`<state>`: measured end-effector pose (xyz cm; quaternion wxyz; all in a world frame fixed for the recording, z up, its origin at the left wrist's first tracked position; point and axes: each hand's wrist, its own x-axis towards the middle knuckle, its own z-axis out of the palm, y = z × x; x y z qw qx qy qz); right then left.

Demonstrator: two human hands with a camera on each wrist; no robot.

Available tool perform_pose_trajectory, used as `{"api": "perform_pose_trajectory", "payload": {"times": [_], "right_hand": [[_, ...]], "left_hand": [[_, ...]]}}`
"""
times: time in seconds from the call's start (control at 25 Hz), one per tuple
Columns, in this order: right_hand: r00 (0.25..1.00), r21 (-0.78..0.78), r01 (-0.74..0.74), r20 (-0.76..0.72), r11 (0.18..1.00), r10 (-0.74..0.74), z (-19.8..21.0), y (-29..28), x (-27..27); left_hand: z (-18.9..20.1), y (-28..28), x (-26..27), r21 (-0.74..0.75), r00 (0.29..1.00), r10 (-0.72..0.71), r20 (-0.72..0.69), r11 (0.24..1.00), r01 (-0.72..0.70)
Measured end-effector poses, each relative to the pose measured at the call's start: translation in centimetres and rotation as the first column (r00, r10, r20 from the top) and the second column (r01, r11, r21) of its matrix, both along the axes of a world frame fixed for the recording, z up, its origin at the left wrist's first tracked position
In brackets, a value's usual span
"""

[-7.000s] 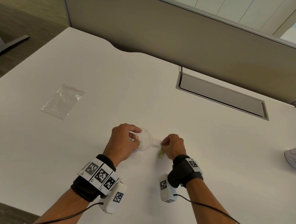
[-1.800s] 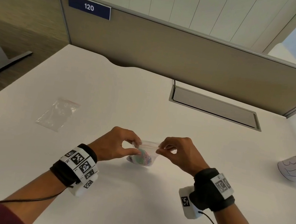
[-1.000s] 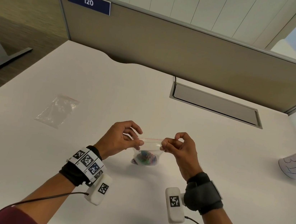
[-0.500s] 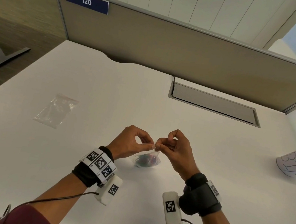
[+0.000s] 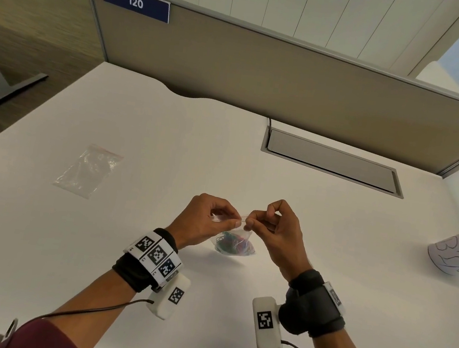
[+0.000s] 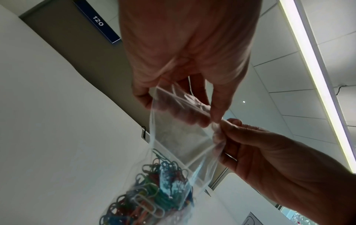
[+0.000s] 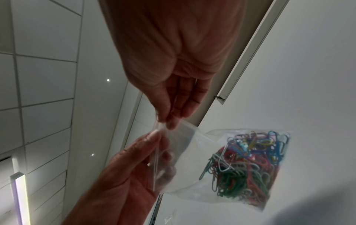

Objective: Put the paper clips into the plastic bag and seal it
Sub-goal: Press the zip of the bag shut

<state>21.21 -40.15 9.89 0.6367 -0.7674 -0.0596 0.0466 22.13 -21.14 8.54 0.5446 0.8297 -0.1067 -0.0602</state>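
white desk — empty clear bag lying left | scribbled paper cup on its side, right edge

plastic bag: small, clear, held above the white desk near the centre, its top strip pinched between fingertips, perhaps partly sealed.
paper clips: many colours, bunched in the bag's hanging bottom.

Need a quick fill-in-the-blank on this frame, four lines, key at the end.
Both hands pinch the clear plastic bag at its ____.
The colourful paper clips lie ____ that bag.
A second, empty clear bag lies on the white ____.
The blue sign reads ____.

top; inside; table; 120
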Motion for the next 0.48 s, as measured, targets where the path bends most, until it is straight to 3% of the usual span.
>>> {"api": "perform_pose_trajectory", "payload": {"times": [0.16,0.36,0.48], "right_hand": [[1.0,0.002,0.006,-0.005,1.0,-0.006,-0.14,-0.16,-0.09],[1.0,0.025,0.016,-0.018,1.0,-0.015,-0.28,-0.12,-0.26],[0.999,0.036,0.01,-0.046,0.999,-0.009,-0.2,-0.23,-0.39]], "left_hand": [[-0.35,-0.07,-0.04,-0.055,0.998,0.043,-0.04,0.997,-0.046],[-0.49,-0.41,-0.09,0.009,1.0,0.009,-0.014,1.0,-0.009],[-0.27,-0.43,-0.23,-0.031,1.0,0.016,-0.015,0.999,-0.017]]}}
